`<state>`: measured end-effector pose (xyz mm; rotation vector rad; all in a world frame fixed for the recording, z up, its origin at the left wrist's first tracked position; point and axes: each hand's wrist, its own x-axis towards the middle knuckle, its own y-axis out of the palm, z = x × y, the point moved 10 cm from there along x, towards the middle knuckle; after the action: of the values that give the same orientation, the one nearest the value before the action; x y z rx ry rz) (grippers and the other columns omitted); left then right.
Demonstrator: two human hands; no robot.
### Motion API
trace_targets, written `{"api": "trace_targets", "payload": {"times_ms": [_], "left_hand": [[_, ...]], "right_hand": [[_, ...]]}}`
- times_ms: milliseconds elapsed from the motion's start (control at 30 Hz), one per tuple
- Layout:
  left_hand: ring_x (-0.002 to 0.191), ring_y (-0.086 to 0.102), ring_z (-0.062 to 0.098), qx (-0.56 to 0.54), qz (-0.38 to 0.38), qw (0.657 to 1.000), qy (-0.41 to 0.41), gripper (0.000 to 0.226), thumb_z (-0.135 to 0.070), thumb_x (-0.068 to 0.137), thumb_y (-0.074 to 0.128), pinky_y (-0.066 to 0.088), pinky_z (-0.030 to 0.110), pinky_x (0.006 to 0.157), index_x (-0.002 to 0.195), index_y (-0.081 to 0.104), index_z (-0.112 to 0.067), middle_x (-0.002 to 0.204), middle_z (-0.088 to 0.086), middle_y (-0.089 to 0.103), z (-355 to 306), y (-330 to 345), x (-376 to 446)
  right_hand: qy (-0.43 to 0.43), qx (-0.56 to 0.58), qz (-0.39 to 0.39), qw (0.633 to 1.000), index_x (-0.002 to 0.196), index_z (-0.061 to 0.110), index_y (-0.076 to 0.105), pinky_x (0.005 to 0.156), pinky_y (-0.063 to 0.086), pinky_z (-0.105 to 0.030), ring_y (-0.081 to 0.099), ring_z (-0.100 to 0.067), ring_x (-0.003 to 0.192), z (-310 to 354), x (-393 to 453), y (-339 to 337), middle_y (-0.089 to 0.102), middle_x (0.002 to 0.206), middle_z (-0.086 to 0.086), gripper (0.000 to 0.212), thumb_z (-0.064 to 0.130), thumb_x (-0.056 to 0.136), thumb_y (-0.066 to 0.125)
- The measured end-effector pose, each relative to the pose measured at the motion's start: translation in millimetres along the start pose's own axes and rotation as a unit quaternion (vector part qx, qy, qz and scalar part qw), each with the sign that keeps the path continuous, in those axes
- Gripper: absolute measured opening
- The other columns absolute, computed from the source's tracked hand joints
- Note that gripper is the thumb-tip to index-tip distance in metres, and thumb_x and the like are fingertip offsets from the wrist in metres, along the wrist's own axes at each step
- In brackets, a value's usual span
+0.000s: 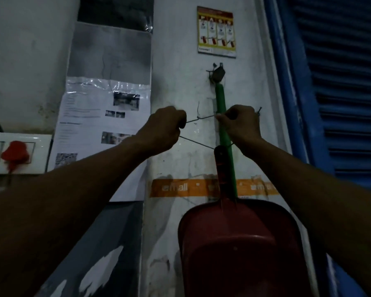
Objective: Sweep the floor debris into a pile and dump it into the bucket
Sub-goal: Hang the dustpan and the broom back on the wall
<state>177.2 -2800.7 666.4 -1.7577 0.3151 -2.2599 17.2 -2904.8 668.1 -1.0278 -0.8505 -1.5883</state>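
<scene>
A: So, status: both hands are up at the wall (180, 86), not on the floor. The tools are hung and tied.

B: Tied how?

A: Thin wire (198, 119) runs across the green broom handle (221, 108). The handle hangs from a hook (216, 71) under the safety poster (216, 32). The red dustpan (240, 243) hangs in front of the handle, with its own handle up near the lower wire strand. My read is that the wire keeps both against the wall so they don't swing or drop.

B: Hands?

A: Left hand (163, 129) is curled tight, gripping the wire's left end, with both strands running into the fist. Right hand (240, 123) has its fingers pinched on the wire right at the green handle, near a nail (259, 111). It looks like one hand holds tension while the other works the twist loose. That's a judgement; the wire is too fine to see the knot.

B: Debris? Bucket?

A: Neither is in view. No floor is visible at all, so sweeping hasn't started. This is tool retrieval.

B: Risks?

A: The dustpan may drop once the wire slackens, since nothing supports it from below. The light is also dim and the wire end could be sharp.

B: Anything else nearby?

A: Blue shutter (341, 93) on the right, laminated notices (103, 108) on the left, and a switch plate (17, 153) with a red blob on it.
</scene>
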Motion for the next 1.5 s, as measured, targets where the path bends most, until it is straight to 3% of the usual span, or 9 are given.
{"api": "trace_targets", "payload": {"times_ms": [167, 267, 400, 767, 933, 1067, 1267, 1433, 1500], "left_hand": [[0.097, 0.057, 0.033, 0.041, -0.072, 0.996, 0.015, 0.023, -0.004, 0.091, 0.052, 0.048, 0.040, 0.080, 0.110, 0.065, -0.008, 0.107, 0.015, 0.060, -16.3, 10.4, 37.1], [0.100, 0.059, 0.034, 0.096, -0.100, 0.990, -0.001, 0.026, -0.004, 0.091, 0.052, 0.051, 0.041, 0.079, 0.112, 0.066, -0.010, 0.111, 0.014, 0.062, -27.4, 15.4, 66.0], [0.096, 0.059, 0.032, 0.168, -0.154, 0.973, -0.037, 0.023, -0.009, 0.090, 0.052, 0.047, 0.039, 0.073, 0.108, 0.066, -0.012, 0.108, 0.011, 0.063, -34.5, 13.8, 105.5], [0.112, 0.051, 0.032, 0.183, -0.203, 0.955, -0.112, 0.035, -0.009, 0.089, 0.058, 0.044, 0.042, 0.084, 0.124, 0.053, -0.008, 0.124, 0.013, 0.052, -17.9, 26.5, 176.9], [0.122, 0.046, 0.031, 0.153, -0.191, 0.962, -0.124, 0.046, -0.008, 0.086, 0.062, 0.044, 0.043, 0.091, 0.130, 0.050, -0.011, 0.133, 0.012, 0.048, -7.8, 27.3, 211.2], [0.123, 0.049, 0.030, 0.089, -0.135, 0.975, -0.151, 0.051, -0.008, 0.082, 0.063, 0.045, 0.037, 0.095, 0.131, 0.051, -0.011, 0.134, 0.012, 0.052, 11.9, 49.1, 223.5], [0.124, 0.048, 0.027, 0.038, -0.143, 0.981, -0.126, 0.049, -0.012, 0.082, 0.062, 0.045, 0.038, 0.095, 0.130, 0.055, -0.018, 0.132, 0.007, 0.056, 10.8, 62.0, 198.4], [0.127, 0.044, 0.028, 0.005, -0.094, 0.989, -0.115, 0.046, -0.027, 0.084, 0.064, 0.043, 0.036, 0.093, 0.128, 0.054, -0.017, 0.134, 0.006, 0.052, -8.5, 64.8, 175.3], [0.129, 0.040, 0.028, 0.018, -0.063, 0.990, -0.122, 0.047, -0.026, 0.086, 0.061, 0.041, 0.037, 0.093, 0.131, 0.051, -0.017, 0.138, 0.007, 0.047, -7.3, 61.9, 163.5]], "right_hand": [[-0.045, -0.059, -0.031, 0.997, 0.089, 0.011, 0.067, 0.070, 0.054, -0.032, 0.064, -0.019, 0.081, -13.6, 39.9, -11.3, 0.067, 0.086, -0.003, 0.024, 0.034, 0.092, 0.066], [-0.071, -0.086, -0.054, 0.992, 0.091, 0.008, 0.065, 0.064, 0.043, -0.027, 0.057, -0.017, 0.079, -17.6, 67.3, -17.5, 0.061, 0.084, -0.001, 0.028, 0.036, 0.096, 0.060], [-0.083, -0.097, -0.076, 0.989, 0.096, 0.008, 0.063, 0.066, 0.040, -0.028, 0.058, -0.022, 0.085, -22.5, 109.0, -21.9, 0.065, 0.098, -0.008, 0.032, 0.039, 0.097, 0.056], [-0.096, -0.016, -0.120, 0.988, 0.112, 0.012, 0.062, 0.070, 0.042, -0.029, 0.063, -0.026, 0.101, -18.7, 189.4, -3.1, 0.064, 0.114, -0.009, 0.032, 0.040, 0.097, 0.055], [-0.074, 0.024, -0.137, 0.988, 0.123, 0.013, 0.054, 0.078, 0.042, -0.028, 0.059, -0.026, 0.112, -14.5, 220.9, -6.9, 0.058, 0.126, -0.008, 0.032, 0.033, 0.098, 0.055], [-0.046, 0.015, -0.087, 0.995, 0.130, 0.010, 0.049, 0.094, 0.045, -0.030, 0.053, -0.031, 0.121, -36.9, 238.5, 18.5, 0.051, 0.136, -0.012, 0.042, 0.029, 0.094, 0.059], [-0.046, 0.021, -0.073, 0.996, 0.100, 0.008, 0.061, 0.069, 0.037, -0.024, 0.060, -0.024, 0.093, -65.0, 213.6, 34.0, 0.061, 0.101, -0.011, 0.032, 0.039, 0.091, 0.062], [-0.035, -0.075, -0.001, 0.997, 0.106, 0.004, 0.066, 0.076, 0.049, -0.030, 0.064, -0.030, 0.098, -54.0, 181.2, 41.5, 0.066, 0.110, -0.014, 0.023, 0.021, 0.092, 0.061], [-0.068, -0.180, 0.014, 0.981, 0.091, 0.005, 0.060, 0.072, 0.044, -0.029, 0.062, -0.031, 0.098, -42.1, 157.7, 37.5, 0.062, 0.105, -0.014, 0.013, 0.018, 0.093, 0.058]]}}
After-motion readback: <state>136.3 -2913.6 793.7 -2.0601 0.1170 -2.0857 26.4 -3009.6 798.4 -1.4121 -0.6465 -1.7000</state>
